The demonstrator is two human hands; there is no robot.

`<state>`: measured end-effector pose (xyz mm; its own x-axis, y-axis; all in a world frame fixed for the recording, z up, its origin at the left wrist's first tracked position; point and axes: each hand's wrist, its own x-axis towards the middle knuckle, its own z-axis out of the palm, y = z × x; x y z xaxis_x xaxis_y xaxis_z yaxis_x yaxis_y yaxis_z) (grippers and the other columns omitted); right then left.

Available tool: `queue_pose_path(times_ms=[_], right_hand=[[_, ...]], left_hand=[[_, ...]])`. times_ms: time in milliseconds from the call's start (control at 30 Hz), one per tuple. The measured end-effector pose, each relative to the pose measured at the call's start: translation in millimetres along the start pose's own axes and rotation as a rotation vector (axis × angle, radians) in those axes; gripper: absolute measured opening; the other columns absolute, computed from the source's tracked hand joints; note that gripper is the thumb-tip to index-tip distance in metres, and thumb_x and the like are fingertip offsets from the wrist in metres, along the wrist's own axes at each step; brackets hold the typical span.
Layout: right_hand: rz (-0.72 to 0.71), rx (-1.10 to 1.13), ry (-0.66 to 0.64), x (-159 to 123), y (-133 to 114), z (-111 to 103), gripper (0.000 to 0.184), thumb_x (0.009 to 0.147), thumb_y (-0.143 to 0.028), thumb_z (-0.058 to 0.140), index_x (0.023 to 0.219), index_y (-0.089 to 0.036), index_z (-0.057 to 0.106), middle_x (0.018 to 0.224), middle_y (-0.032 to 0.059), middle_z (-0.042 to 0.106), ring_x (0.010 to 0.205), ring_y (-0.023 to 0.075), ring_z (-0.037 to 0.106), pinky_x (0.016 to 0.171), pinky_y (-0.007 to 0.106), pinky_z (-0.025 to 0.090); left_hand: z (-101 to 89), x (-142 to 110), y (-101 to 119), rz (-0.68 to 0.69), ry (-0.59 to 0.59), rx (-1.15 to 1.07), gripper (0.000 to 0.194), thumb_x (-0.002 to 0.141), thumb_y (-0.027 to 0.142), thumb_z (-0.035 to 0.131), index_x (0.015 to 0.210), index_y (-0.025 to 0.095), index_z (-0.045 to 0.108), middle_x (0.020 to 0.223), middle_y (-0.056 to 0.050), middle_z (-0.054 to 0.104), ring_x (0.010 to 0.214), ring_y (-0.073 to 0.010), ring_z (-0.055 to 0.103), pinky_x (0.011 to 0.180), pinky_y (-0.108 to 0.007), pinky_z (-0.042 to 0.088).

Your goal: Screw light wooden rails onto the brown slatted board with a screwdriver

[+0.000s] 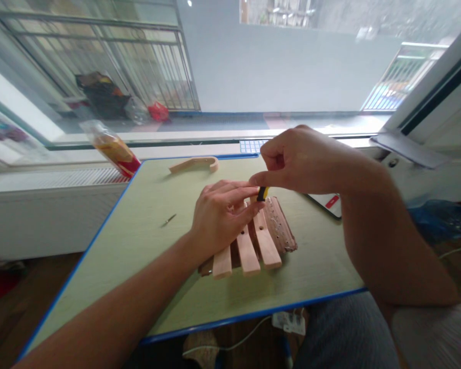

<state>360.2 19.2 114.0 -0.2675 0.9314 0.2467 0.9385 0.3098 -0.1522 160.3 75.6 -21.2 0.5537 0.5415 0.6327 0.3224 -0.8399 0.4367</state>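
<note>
Three pale wooden slats lie side by side across a dark brown, ragged-edged board on the table. Dark round holes show in two of them. Spread over their upper part, my left hand grips the slats, its thumb and forefinger closing near a short yellow and black screwdriver handle. From above, my right hand is closed on the top of that handle, its fingers curled. The screwdriver's tip is hidden. A small thin metal piece, like a screw, lies to the left of my left hand.
The light green table has a blue edge. A curved wooden piece lies near its far side. At right, partly behind my forearm, is a flat device with a red label. A packaged bottle-like item leans by the window sill.
</note>
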Motion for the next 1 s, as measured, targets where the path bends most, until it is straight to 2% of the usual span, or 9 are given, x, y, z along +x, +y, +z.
queue_pose_path(times_ms=[100,167,267,367,467,600,700,833,1000], right_hand=[[0.004,-0.007,-0.019,-0.5,1.5,-1.2,0.046,0.084,-0.058,0.072,0.058,-0.022,0.058,0.053,-0.0060,0.048,0.051,0.0086,0.036,0.056,0.033,0.028],[0.004,0.014,-0.038,-1.6,4.6,-3.1,0.041,0.083,-0.059,0.074,0.064,-0.023,0.066,0.058,-0.0051,0.057,0.054,0.0101,0.045,0.056,0.034,0.032],[-0.063,0.098,-0.071,-4.4,9.6,-6.8,0.029,0.083,-0.054,0.077,0.093,-0.026,0.080,0.084,-0.0021,0.076,0.067,0.0141,0.062,0.062,0.034,0.043],[-0.137,0.167,-0.109,-7.2,10.9,-10.3,0.024,0.086,-0.039,0.075,0.107,-0.027,0.082,0.100,-0.0007,0.081,0.077,0.0159,0.068,0.067,0.033,0.049],[-0.124,0.188,-0.132,-8.4,8.0,-12.4,0.018,0.088,-0.028,0.071,0.100,-0.026,0.084,0.094,0.0005,0.082,0.077,0.0165,0.069,0.065,0.033,0.050],[-0.121,0.167,-0.117,-7.0,5.7,-11.1,0.016,0.085,-0.025,0.071,0.095,-0.024,0.084,0.088,0.0009,0.081,0.074,0.0160,0.068,0.064,0.033,0.049],[-0.121,0.138,-0.083,-5.3,6.4,-7.8,0.013,0.083,-0.032,0.074,0.090,-0.025,0.083,0.082,-0.0014,0.078,0.070,0.0144,0.065,0.063,0.031,0.047],[-0.057,0.102,-0.069,-4.3,5.6,-5.4,0.019,0.081,-0.043,0.076,0.083,-0.024,0.080,0.073,-0.0038,0.072,0.064,0.0123,0.059,0.058,0.030,0.040],[-0.032,0.073,-0.055,-3.9,1.7,-5.4,0.024,0.080,-0.048,0.077,0.075,-0.024,0.077,0.067,-0.0039,0.067,0.061,0.0118,0.056,0.058,0.030,0.037]], left_hand=[[-0.2,-0.2,-0.4,-0.007,0.008,-0.008,0.026,0.093,0.048,0.079,0.112,0.032,0.082,0.118,-0.003,0.083,0.107,-0.0252,0.075,0.097,-0.048,0.055],[-0.8,-0.4,-0.3,-0.010,0.012,-0.019,0.024,0.092,0.046,0.080,0.111,0.031,0.083,0.118,-0.003,0.083,0.107,-0.0255,0.076,0.096,-0.048,0.055],[-1.8,-0.5,0.1,-0.011,0.004,-0.038,0.021,0.093,0.043,0.080,0.110,0.032,0.082,0.121,-0.002,0.082,0.111,-0.0251,0.076,0.100,-0.049,0.055],[-2.4,-0.6,0.4,-0.012,0.003,-0.044,0.021,0.093,0.042,0.080,0.112,0.033,0.082,0.122,0.000,0.082,0.113,-0.0246,0.075,0.103,-0.050,0.055],[-2.5,-0.5,0.6,-0.008,-0.005,-0.037,0.021,0.094,0.043,0.079,0.113,0.033,0.082,0.124,0.000,0.082,0.114,-0.0245,0.075,0.103,-0.049,0.054],[-1.8,-0.2,0.7,-0.005,0.004,-0.021,0.022,0.093,0.044,0.080,0.110,0.032,0.082,0.122,-0.001,0.082,0.112,-0.0254,0.076,0.101,-0.050,0.055],[-1.0,0.0,0.9,-0.004,0.021,-0.017,0.026,0.091,0.048,0.080,0.110,0.031,0.082,0.120,-0.002,0.083,0.109,-0.0257,0.076,0.099,-0.050,0.055],[-1.4,0.8,1.9,-0.007,0.002,-0.018,0.028,0.092,0.051,0.079,0.113,0.032,0.082,0.122,-0.002,0.082,0.112,-0.0255,0.075,0.100,-0.050,0.054],[-2.4,1.4,2.6,-0.014,-0.002,-0.033,0.027,0.093,0.050,0.079,0.112,0.032,0.082,0.122,-0.001,0.082,0.113,-0.0252,0.074,0.101,-0.049,0.054]])
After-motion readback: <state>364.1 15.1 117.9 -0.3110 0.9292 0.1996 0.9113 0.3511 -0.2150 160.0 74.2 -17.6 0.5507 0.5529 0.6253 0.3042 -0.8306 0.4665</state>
